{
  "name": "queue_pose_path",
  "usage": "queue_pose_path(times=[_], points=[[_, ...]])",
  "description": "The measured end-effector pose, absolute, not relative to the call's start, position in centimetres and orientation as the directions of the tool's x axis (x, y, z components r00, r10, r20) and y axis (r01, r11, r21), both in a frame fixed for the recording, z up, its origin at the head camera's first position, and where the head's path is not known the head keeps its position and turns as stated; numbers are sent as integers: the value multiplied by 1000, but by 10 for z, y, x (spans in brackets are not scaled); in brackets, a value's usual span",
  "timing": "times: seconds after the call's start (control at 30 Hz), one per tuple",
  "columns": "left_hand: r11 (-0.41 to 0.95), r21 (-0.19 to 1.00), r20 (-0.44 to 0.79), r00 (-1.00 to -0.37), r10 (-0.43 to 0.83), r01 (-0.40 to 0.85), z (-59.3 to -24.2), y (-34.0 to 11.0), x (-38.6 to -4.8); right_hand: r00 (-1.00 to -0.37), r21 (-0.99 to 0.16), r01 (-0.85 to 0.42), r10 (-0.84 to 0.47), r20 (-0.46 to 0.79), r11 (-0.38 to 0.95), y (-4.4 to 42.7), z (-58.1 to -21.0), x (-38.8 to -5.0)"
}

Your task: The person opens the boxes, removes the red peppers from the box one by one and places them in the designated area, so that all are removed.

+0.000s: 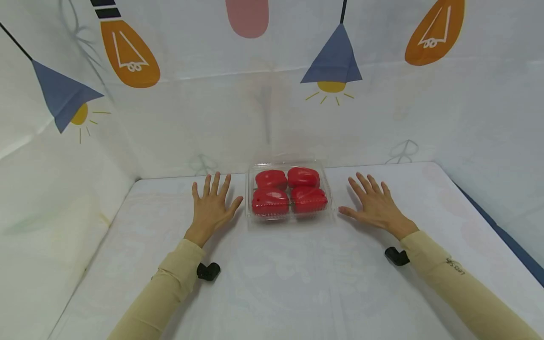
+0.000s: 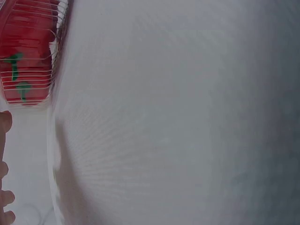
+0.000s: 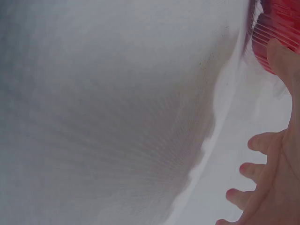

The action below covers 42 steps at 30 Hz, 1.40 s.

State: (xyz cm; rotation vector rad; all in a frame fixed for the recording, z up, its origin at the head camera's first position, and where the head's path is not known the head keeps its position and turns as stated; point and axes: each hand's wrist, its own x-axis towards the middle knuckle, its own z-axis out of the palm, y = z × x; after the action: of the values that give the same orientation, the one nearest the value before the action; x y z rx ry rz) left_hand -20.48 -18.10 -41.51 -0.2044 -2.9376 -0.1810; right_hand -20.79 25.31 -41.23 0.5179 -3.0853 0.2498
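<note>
A clear plastic clamshell box (image 1: 250,189) sits near the table's back edge, between the hands. Several glossy red bell peppers (image 1: 270,202) lie inside it; green stems show through its ribbed wall in the left wrist view. To the left of the box, the left hand (image 1: 211,208) has its fingers spread and holds nothing. Only fingertips (image 2: 5,121) of it appear in the left wrist view. On the other side, the right hand (image 1: 378,208) is likewise spread and bare, its thumb toward the box. Both hands are apart from the box in the head view.
A white cloth covers the table (image 1: 289,274). Behind it hangs a white curtain (image 1: 204,113) printed with lamps and bulbs, and similar cloth walls stand at both sides. Black wrist devices (image 1: 208,271) show below both sleeves.
</note>
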Motion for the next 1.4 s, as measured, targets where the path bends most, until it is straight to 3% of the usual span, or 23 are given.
queue_pose_path(times=[0.7,0.87,1.1,1.27,1.4], points=[[983,103,185,-974,131,152,-420,-185,-201,-935,-195,-355,-352,50,914,255,-411,-204],[935,305,194,-973,124,180,-421,-186,-197,-920,-263,-392,-381,94,882,255,-411,-203],[755,604,212,-965,155,254,-428,-184,-191,-885,-397,-465,-424,191,792,257,-414,-202],[473,847,189,-969,162,244,-431,-177,-188,-835,-470,-545,-497,234,694,252,-414,-199],[247,941,194,-967,165,231,-434,-168,-184,-791,-475,-606,-543,281,638,245,-412,-198]])
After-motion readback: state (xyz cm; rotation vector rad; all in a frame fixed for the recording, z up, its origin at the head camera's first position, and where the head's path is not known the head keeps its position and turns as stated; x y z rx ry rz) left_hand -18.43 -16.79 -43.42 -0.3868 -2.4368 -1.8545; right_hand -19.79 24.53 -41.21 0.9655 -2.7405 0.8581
